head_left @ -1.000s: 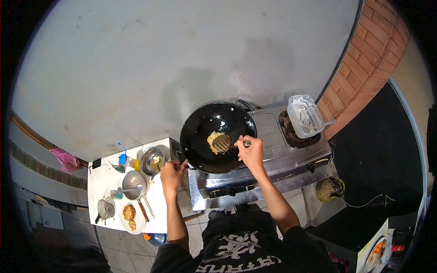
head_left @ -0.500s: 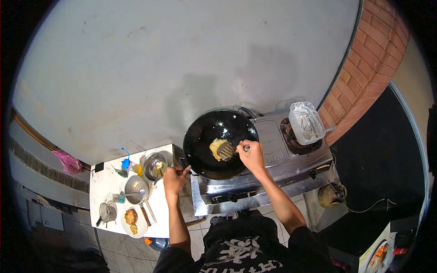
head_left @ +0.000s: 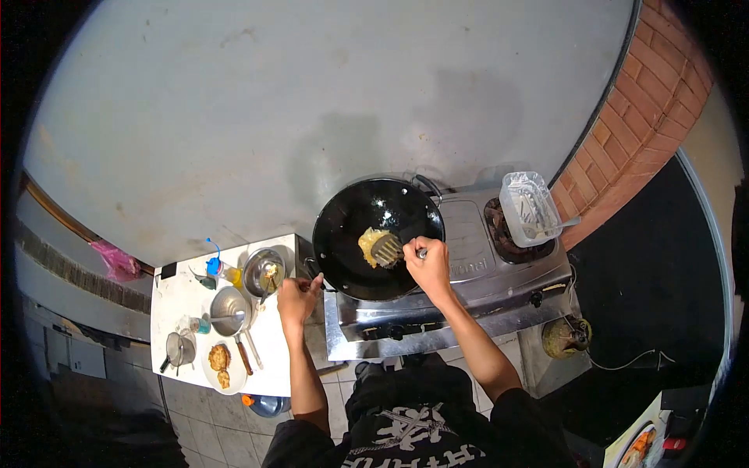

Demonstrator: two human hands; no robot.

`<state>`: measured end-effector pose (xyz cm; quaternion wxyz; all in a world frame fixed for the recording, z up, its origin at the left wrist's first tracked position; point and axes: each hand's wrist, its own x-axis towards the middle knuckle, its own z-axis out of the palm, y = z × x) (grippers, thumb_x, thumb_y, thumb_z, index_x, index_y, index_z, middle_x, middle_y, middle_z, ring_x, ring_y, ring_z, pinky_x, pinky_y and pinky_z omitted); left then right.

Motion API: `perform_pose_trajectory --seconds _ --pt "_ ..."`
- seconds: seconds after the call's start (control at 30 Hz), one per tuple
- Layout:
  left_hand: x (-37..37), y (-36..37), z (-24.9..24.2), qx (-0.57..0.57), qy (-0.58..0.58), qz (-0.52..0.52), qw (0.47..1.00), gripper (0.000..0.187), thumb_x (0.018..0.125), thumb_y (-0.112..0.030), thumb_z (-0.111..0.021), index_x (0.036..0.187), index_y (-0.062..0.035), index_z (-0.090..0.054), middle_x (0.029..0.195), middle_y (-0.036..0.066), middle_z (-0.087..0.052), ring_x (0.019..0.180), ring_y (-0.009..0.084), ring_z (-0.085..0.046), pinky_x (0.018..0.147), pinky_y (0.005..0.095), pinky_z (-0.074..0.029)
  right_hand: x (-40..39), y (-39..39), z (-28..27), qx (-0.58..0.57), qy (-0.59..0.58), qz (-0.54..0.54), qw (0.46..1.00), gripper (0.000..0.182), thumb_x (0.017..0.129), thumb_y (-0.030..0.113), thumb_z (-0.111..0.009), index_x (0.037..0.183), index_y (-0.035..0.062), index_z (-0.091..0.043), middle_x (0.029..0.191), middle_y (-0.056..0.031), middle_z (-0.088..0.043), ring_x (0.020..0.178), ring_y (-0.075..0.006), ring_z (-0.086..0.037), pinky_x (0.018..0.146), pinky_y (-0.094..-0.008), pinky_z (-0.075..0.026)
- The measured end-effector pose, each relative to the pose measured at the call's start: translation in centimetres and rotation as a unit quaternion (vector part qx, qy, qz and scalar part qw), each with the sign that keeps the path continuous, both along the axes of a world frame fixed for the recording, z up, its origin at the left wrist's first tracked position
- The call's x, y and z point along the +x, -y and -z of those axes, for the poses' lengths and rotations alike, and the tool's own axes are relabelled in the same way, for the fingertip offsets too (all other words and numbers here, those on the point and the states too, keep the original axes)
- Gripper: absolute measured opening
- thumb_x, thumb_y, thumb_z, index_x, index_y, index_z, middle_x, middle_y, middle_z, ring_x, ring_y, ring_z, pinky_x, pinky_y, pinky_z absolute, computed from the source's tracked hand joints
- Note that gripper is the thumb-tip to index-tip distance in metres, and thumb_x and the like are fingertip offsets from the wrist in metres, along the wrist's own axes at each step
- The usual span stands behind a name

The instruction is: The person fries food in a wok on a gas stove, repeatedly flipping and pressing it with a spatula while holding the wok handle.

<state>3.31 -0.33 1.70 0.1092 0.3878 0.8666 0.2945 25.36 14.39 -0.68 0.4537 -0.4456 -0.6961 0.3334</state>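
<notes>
A black wok sits on the stove's left burner. My left hand is at its left side, fingers closed at the wok handle, which they partly cover. Over the wok, my right hand is closed round the handle of a slotted spatula. The spatula's head lies against a yellowish, fried-looking piece of food, covering its right part. Oil shines on the wok's dark inner surface.
Left, a white table bears a metal bowl, a saucepan, a strainer, an oil bottle and a plate of fried food. A plastic container stands over the stove's right burner.
The whole view has shifted slightly. The spatula stays at the food, and both hands keep nearly the same places at the wok.
</notes>
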Motion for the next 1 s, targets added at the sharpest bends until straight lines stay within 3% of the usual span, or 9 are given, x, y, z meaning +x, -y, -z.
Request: perform_pose_trajectory --seconds 0.17,0.4,0.57,0.67,0.77,1.0 --pt "0.4 -0.1 0.3 0.002 -0.014 -0.012 1.0 0.042 0.078 -0.04 -0.073 0.075 0.0021 -0.069 0.064 0.016 -0.065 0.063 0.0313 -0.065 0.062 0.0377 -0.049 0.3 -0.4 -0.1 -0.053 -0.078 0.024 0.995 0.019 0.078 0.01 -0.062 0.065 -0.0049 -0.06 0.053 -0.0172 -0.056 0.046 -0.0206 -0.059 0.047 -0.0328 -0.042" --pt "0.4 -0.1 0.2 -0.011 -0.009 -0.038 0.999 0.042 0.077 -0.04 -0.073 0.075 0.0013 -0.07 0.066 0.015 -0.065 0.065 0.0304 -0.066 0.064 0.0374 -0.05 1.2 -0.9 -1.7 -0.102 -0.125 0.005 0.987 0.029 0.082 0.009 -0.06 0.058 -0.0049 -0.052 0.047 -0.0158 -0.049 0.041 -0.0171 -0.053 0.044 -0.0348 -0.037" --pt "0.7 -0.1 -0.2 -0.008 -0.018 -0.039 0.999 0.041 0.077 -0.04 -0.074 0.074 0.0012 -0.07 0.066 0.015 -0.065 0.064 0.0307 -0.065 0.062 0.0373 -0.049 0.7 -1.5 0.1 -0.034 -0.087 -0.024 0.995 0.026 0.082 0.01 -0.06 0.062 -0.0061 -0.055 0.051 -0.0211 -0.051 0.042 -0.0269 -0.054 0.045 -0.0364 -0.038" --pt "0.8 -0.1 -0.6 -0.002 -0.019 -0.024 1.0 0.042 0.077 -0.04 -0.073 0.074 0.0013 -0.07 0.065 0.016 -0.065 0.063 0.0317 -0.065 0.061 0.0374 -0.049 0.8 -1.1 -0.7 -0.055 -0.042 -0.039 0.997 0.023 0.082 0.01 -0.06 0.065 -0.0059 -0.058 0.054 -0.0222 -0.053 0.047 -0.0335 -0.056 0.047 -0.0383 -0.04" --pt "0.5 -0.2 -0.5 -0.003 -0.014 -0.019 1.0 0.043 0.077 -0.041 -0.073 0.074 0.0016 -0.069 0.064 0.017 -0.064 0.062 0.0324 -0.065 0.061 0.0378 -0.049 0.5 -1.1 0.0 0.006 -0.041 -0.028 0.999 0.02 0.081 0.01 -0.061 0.067 -0.0055 -0.06 0.056 -0.0226 -0.054 0.052 -0.0369 -0.059 0.05 -0.0394 -0.042" --pt "0.0 -0.3 -0.1 -0.011 -0.016 0.003 1.0 0.043 0.077 -0.041 -0.073 0.073 0.0014 -0.069 0.063 0.018 -0.064 0.061 0.033 -0.064 0.06 0.0384 -0.048 0.2 0.1 -0.5 0.007 -0.012 -0.012 1.0 0.018 0.079 0.01 -0.063 0.069 -0.0047 -0.062 0.062 -0.0228 -0.059 0.059 -0.0391 -0.061 0.055 -0.0411 -0.046"
